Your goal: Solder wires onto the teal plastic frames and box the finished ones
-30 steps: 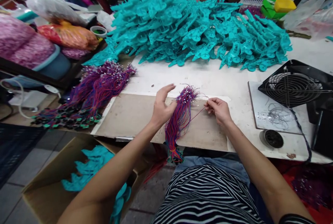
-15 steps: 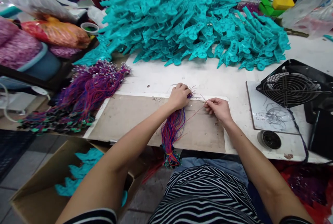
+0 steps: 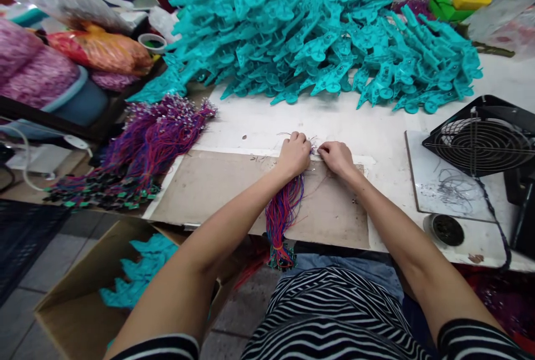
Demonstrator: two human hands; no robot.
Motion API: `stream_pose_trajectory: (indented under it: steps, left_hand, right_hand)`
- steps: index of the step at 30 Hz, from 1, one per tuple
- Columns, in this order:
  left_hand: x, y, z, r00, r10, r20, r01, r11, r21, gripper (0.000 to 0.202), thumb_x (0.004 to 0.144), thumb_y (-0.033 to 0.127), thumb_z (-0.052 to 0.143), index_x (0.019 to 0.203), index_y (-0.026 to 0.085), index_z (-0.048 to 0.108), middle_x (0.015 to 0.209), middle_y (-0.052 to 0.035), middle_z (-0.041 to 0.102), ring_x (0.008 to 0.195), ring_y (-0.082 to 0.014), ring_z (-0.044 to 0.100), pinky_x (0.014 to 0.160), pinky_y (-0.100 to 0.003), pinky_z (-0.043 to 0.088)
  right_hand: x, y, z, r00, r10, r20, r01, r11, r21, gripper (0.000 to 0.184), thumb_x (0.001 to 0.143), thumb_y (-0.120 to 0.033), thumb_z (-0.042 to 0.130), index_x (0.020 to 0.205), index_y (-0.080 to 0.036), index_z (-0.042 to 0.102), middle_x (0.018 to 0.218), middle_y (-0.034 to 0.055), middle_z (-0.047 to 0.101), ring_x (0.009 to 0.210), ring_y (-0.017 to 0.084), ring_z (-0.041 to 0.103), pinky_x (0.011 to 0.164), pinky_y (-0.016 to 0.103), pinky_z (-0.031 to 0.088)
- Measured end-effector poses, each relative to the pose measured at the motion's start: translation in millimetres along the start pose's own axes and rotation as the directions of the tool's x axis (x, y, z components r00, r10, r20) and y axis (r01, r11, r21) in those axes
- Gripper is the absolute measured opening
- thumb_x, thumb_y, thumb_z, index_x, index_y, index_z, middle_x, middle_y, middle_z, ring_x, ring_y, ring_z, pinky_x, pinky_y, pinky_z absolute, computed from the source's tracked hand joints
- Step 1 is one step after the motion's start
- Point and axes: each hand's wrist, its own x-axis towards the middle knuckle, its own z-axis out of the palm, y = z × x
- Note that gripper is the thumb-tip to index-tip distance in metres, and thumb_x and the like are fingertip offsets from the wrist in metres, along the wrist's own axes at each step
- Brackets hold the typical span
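Observation:
My left hand [image 3: 295,154] is closed over the upper end of a bundle of red and blue wires [image 3: 284,207]. The bundle hangs toward me over the front edge of the table, with small green-and-black ends at the bottom. Just right of it, my right hand [image 3: 335,156] pinches close to the loose wire tips sticking out past my left fingers. What lies between the right fingertips is too small to make out. Both hands rest above a brown board [image 3: 221,181] on the white table.
Turquoise plastic parts [image 3: 292,37] are heaped across the back. More wire bundles [image 3: 154,142] lie at left. On the right stand a black fan [image 3: 480,137], a white tile [image 3: 451,181] with wire-like strands and a small round tin [image 3: 447,230]. A cardboard box [image 3: 79,298] sits below left.
My right hand has moved left and in close to my left hand; a thin red wire it was pulling out to the right no longer shows stretched. The left hand keeps its hold.

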Motion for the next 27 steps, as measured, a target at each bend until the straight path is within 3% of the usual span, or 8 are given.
stream_pose_trajectory:
  steps: [3, 8, 13, 16, 21, 27]
  left_hand:
    - [-0.8, -5.4, 2.8, 0.999, 0.018, -0.030, -0.020, 0.998, -0.051, 0.022, 0.082, 0.012, 0.053, 0.095, 0.015, 0.070, 0.115, -0.0177, 0.062, 0.116, -0.0346, 0.048, 0.086, -0.048, 0.048]
    - [-7.0, -28.0, 10.9, 0.986, 0.074, -0.149, -0.111, 0.960, -0.258, 0.017, 0.078, 0.012, 0.056, 0.089, 0.018, 0.067, 0.112, -0.0118, 0.063, 0.113, -0.0282, 0.052, 0.099, -0.046, 0.045]
    - [-10.9, -46.6, 16.0, 0.963, -0.057, -0.265, -0.078, 0.877, -0.474, 0.008, 0.080, 0.014, 0.056, 0.084, 0.019, 0.060, 0.106, -0.0099, 0.064, 0.108, -0.0231, 0.058, 0.102, -0.042, 0.045]
    - [-11.9, -50.0, 16.8, 0.958, -0.092, -0.270, -0.075, 0.831, -0.552, 0.007, 0.079, 0.015, 0.056, 0.083, 0.020, 0.058, 0.103, -0.0086, 0.065, 0.107, -0.0220, 0.059, 0.100, -0.040, 0.046]
    - [-15.1, -52.8, 16.9, 0.952, -0.146, -0.268, -0.061, 0.769, -0.636, 0.005, 0.079, 0.018, 0.057, 0.084, 0.020, 0.057, 0.105, -0.0086, 0.064, 0.108, -0.0210, 0.060, 0.101, -0.039, 0.046]
    - [-17.3, -58.6, 17.1, 0.952, -0.210, -0.224, -0.008, 0.713, -0.702, 0.006, 0.081, 0.022, 0.056, 0.085, 0.019, 0.057, 0.104, -0.0083, 0.065, 0.105, -0.0203, 0.061, 0.100, -0.038, 0.047]
  right_hand:
    - [6.2, -3.2, 2.6, 0.999, 0.033, -0.012, -0.033, 0.999, -0.012, 0.023, 0.090, -0.028, 0.056, 0.093, -0.025, 0.078, 0.095, 0.0058, 0.077, 0.091, 0.021, 0.068, 0.079, 0.029, 0.047]
    - [11.2, -0.7, 2.5, 0.991, 0.131, -0.030, -0.132, 0.991, -0.023, 0.025, 0.089, -0.029, 0.056, 0.094, -0.023, 0.079, 0.097, 0.0094, 0.077, 0.092, 0.025, 0.069, 0.078, 0.031, 0.048]
    - [7.6, 1.8, 3.9, 0.991, 0.129, -0.034, -0.128, 0.992, 0.013, 0.025, 0.087, -0.026, 0.056, 0.090, -0.023, 0.080, 0.099, 0.0100, 0.077, 0.096, 0.026, 0.069, 0.082, 0.033, 0.048]
    - [6.4, -1.0, 7.0, 0.997, 0.075, -0.001, -0.075, 0.993, 0.086, 0.025, 0.088, -0.025, 0.056, 0.095, -0.025, 0.080, 0.096, 0.0060, 0.078, 0.094, 0.023, 0.069, 0.082, 0.030, 0.047]
    - [13.1, -7.9, 15.0, 0.998, 0.030, 0.052, -0.042, 0.973, 0.228, 0.023, 0.087, -0.026, 0.057, 0.083, -0.022, 0.080, 0.059, 0.0003, 0.068, 0.069, 0.017, 0.065, 0.068, 0.025, 0.044]
    - [23.4, -12.8, 26.4, 0.999, 0.036, 0.025, -0.043, 0.915, 0.402, 0.024, 0.084, -0.031, 0.060, 0.079, -0.017, 0.079, 0.054, -0.0020, 0.062, 0.062, 0.014, 0.060, 0.061, 0.022, 0.042]
